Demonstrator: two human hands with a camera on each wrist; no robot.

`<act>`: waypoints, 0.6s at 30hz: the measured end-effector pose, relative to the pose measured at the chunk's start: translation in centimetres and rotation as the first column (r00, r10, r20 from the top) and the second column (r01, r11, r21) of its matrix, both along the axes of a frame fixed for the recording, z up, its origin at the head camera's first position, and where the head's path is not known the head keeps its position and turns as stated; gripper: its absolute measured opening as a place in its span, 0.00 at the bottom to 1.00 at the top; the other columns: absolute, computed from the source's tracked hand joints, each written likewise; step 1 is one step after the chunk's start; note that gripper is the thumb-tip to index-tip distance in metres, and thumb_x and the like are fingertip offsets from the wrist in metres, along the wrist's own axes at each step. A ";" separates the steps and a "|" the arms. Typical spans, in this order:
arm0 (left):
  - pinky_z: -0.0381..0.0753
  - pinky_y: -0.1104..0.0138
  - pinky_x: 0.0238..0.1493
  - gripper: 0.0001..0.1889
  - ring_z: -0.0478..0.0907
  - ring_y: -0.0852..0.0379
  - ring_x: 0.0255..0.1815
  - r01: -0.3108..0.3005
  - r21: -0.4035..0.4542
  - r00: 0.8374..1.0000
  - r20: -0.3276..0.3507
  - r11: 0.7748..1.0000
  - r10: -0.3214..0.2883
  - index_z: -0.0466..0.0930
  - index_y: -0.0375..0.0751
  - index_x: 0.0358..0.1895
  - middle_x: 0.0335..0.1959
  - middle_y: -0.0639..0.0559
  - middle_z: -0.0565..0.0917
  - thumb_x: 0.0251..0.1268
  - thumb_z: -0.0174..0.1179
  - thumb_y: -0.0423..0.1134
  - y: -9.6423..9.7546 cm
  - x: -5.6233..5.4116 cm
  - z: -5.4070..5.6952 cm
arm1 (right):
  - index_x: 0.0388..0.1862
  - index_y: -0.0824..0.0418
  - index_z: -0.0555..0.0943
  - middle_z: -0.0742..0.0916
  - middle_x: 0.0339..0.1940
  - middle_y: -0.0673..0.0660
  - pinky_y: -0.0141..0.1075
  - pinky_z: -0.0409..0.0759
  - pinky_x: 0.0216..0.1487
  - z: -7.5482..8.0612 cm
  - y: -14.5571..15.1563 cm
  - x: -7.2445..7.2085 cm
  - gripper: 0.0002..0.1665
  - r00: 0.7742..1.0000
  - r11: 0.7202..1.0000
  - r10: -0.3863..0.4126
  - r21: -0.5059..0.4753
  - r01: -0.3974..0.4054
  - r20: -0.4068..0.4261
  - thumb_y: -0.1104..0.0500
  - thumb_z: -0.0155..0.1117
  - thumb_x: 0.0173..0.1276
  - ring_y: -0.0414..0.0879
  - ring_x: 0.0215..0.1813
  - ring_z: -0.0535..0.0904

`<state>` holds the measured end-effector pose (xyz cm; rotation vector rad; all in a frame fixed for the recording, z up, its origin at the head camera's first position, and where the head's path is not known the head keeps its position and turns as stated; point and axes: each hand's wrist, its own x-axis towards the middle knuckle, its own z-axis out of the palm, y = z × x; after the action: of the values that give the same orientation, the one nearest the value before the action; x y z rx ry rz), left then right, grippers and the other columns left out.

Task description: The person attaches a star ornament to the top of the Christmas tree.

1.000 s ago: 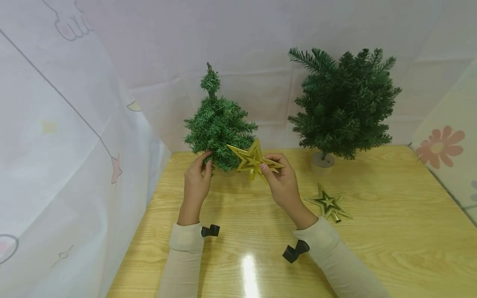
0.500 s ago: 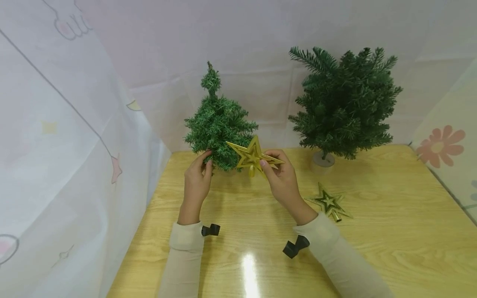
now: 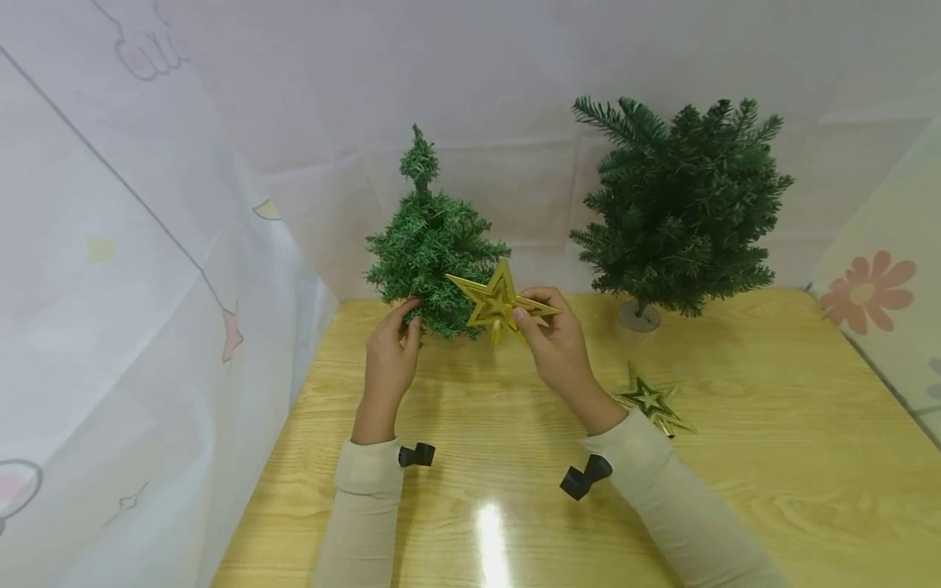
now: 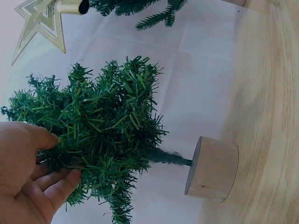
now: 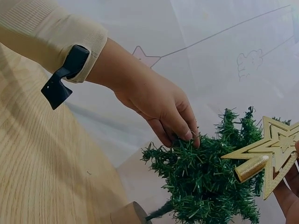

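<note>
A small artificial Christmas tree (image 3: 435, 237) stands at the back left on a round wooden base (image 4: 214, 169). My left hand (image 3: 388, 351) holds its lower front branches, the thumb and fingers curled into the needles. Before the tree's right side, my right hand (image 3: 562, 347) pinches one point of a gold star tree topper (image 3: 494, 300) between thumb and fingers. The star is raised off the table, one point upward. Its hollow socket (image 5: 252, 168) points down toward the table. A second gold star topper (image 3: 651, 398) lies on the table beyond my right wrist, partly covered by the sleeve.
A larger, darker Christmas tree (image 3: 684, 204) on a round wooden base (image 3: 636, 320) stands at the back right. The wood-grain table (image 3: 470, 457) meets printed cloth (image 3: 500, 98) along its back and left sides.
My right hand has lifted the star slightly and shifted a little away from me; its sleeve now covers part of the star on the table. My left hand stays at the branches.
</note>
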<state>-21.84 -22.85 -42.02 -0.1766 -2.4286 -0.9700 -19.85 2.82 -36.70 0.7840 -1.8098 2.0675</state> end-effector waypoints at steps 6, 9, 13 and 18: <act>0.82 0.53 0.44 0.20 0.80 0.48 0.45 0.002 -0.009 1.000 0.004 1.000 -0.002 0.72 0.47 0.68 0.62 0.42 0.76 0.77 0.51 0.40 0.0 -0.2 -0.1 | 0.52 0.76 0.71 0.76 0.49 0.63 0.40 0.82 0.50 0.4 0.2 -0.3 0.11 1.000 1.000 -0.002 0.008 0.002 0.010 0.72 0.54 0.73 0.62 0.49 0.76; 0.82 0.53 0.45 0.20 0.80 0.48 0.46 -0.001 -0.013 1.000 0.004 1.000 0.001 0.72 0.48 0.68 0.63 0.42 0.76 0.77 0.51 0.40 0.0 -0.2 -0.2 | 0.52 0.75 0.71 0.76 0.49 0.62 0.43 0.82 0.51 0.5 0.2 -0.4 0.11 1.000 1.000 0.002 0.008 -0.003 0.017 0.72 0.54 0.73 0.56 0.49 0.77; 0.82 0.53 0.46 0.19 0.80 0.48 0.48 -0.008 -0.015 1.000 0.007 1.000 0.009 0.72 0.49 0.68 0.63 0.44 0.75 0.77 0.51 0.41 -0.1 -0.2 -0.3 | 0.52 0.75 0.71 0.77 0.49 0.62 0.45 0.82 0.51 0.7 0.1 -0.6 0.11 1.000 1.000 0.012 -0.003 -0.011 0.022 0.72 0.54 0.73 0.55 0.49 0.77; 0.82 0.53 0.46 0.20 0.80 0.48 0.48 -0.003 -0.010 1.000 0.008 1.000 0.003 0.72 0.48 0.68 0.63 0.45 0.75 0.78 0.49 0.44 -0.3 -0.2 -0.4 | 0.52 0.75 0.71 0.77 0.48 0.64 0.47 0.82 0.51 0.7 0.0 -0.7 0.11 0.999 1.000 0.016 -0.006 -0.016 0.029 0.71 0.54 0.73 0.57 0.50 0.77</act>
<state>-22.01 -23.11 -42.45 -0.1729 -2.4412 -0.9592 -20.52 2.84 -35.99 0.7730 -1.8182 2.1033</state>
